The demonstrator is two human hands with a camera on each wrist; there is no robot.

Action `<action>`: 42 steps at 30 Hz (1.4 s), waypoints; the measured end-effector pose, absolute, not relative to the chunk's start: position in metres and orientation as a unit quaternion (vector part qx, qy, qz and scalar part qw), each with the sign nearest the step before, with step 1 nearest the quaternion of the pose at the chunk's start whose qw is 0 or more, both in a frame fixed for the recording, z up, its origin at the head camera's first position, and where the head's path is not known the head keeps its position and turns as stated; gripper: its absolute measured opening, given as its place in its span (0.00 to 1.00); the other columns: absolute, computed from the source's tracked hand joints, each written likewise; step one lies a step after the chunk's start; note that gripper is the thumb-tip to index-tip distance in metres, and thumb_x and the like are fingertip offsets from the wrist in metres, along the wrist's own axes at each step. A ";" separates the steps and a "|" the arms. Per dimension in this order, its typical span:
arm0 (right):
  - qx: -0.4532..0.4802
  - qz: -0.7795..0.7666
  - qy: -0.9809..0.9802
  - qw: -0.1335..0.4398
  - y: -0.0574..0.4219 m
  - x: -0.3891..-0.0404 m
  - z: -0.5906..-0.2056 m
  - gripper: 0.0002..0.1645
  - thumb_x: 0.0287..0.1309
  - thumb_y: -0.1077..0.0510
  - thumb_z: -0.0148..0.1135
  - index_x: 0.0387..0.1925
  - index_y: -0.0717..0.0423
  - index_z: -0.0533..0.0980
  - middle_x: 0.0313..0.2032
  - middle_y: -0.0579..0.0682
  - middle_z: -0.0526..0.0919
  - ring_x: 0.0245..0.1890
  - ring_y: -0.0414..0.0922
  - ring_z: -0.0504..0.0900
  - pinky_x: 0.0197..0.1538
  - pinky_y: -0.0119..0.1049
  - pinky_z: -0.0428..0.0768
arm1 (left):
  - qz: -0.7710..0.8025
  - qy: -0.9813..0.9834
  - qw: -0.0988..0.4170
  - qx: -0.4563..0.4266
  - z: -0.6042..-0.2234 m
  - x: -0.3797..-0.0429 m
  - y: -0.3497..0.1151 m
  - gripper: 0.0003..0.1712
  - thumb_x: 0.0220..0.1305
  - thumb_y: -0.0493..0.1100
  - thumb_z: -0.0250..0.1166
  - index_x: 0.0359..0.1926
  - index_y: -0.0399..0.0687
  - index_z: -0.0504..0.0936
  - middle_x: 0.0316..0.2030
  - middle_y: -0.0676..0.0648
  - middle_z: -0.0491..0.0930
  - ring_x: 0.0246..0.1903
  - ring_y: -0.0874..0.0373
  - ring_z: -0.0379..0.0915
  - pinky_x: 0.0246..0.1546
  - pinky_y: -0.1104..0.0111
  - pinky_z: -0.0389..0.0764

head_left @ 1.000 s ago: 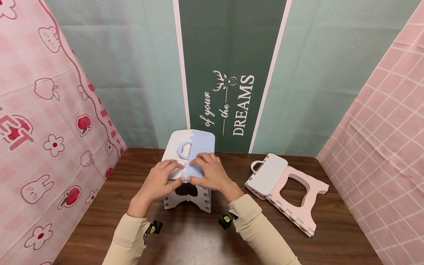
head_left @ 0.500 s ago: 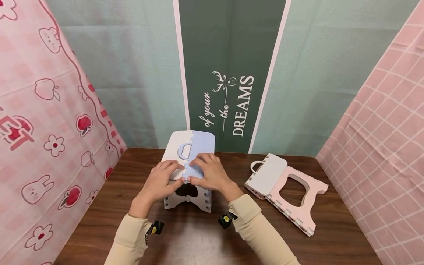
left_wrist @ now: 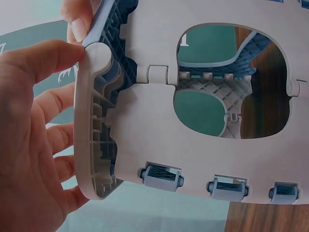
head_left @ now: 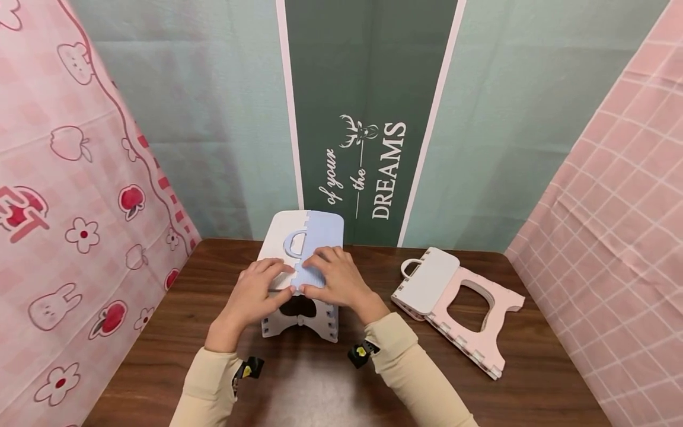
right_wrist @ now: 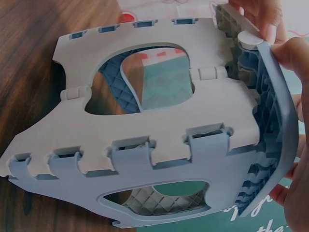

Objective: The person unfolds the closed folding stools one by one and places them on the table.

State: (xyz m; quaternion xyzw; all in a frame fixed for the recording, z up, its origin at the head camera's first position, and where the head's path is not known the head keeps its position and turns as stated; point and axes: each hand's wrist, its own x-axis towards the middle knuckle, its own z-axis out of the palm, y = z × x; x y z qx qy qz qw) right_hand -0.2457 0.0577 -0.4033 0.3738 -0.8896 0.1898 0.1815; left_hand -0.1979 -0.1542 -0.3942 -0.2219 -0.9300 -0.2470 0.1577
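Note:
A folding step stool (head_left: 324, 225) stands unfolded on the table, its top half white and half light blue. A light-blue carry handle (head_left: 291, 244) lies over the middle seam. My left hand (head_left: 255, 289) rests on the white half, fingers spread and thumb at the front edge by the seam. On the blue half, my right hand (head_left: 340, 279) presses the same way, its thumb close to the other one. Both wrist views show the white front leg panel (left_wrist: 203, 152) with its oval opening, and the blue side panel (right_wrist: 159, 169) joined by hinges.
A second folding stool (head_left: 493, 323), pink and white, lies partly folded at the right of the wooden table (head_left: 320, 391). Behind the table hangs a green curtain (head_left: 469, 148). Pink patterned cloths (head_left: 91, 279) close off both sides.
The head view has shifted a little. Both hands stay in place on the stool top, and the stool stands as before.

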 end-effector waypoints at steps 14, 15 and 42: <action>0.401 0.178 -0.875 0.204 0.077 -0.224 -0.398 0.26 0.47 0.41 0.63 0.46 0.49 0.77 0.47 0.52 0.75 0.45 0.50 0.71 0.43 0.45 0.71 | -0.244 -0.891 0.259 -0.282 -0.396 -0.185 -0.139 0.18 0.48 0.46 0.68 0.42 0.47 0.80 0.47 0.40 0.75 0.46 0.42 0.71 0.37 0.46 0.71; 0.399 0.181 -0.875 0.205 0.079 -0.223 -0.399 0.26 0.47 0.41 0.64 0.46 0.49 0.77 0.47 0.52 0.75 0.45 0.50 0.71 0.43 0.46 0.71 | -0.241 -0.889 0.266 -0.285 -0.396 -0.184 -0.137 0.18 0.47 0.45 0.68 0.42 0.46 0.80 0.46 0.40 0.75 0.45 0.42 0.71 0.37 0.46 0.72; 0.341 0.178 -0.907 0.171 0.131 -0.196 -0.398 0.31 0.44 0.43 0.67 0.51 0.52 0.76 0.49 0.54 0.75 0.47 0.52 0.74 0.40 0.49 0.71 | -0.269 -0.853 0.264 -0.360 -0.389 -0.164 -0.079 0.20 0.50 0.48 0.68 0.45 0.46 0.81 0.46 0.42 0.76 0.45 0.50 0.73 0.41 0.54 0.74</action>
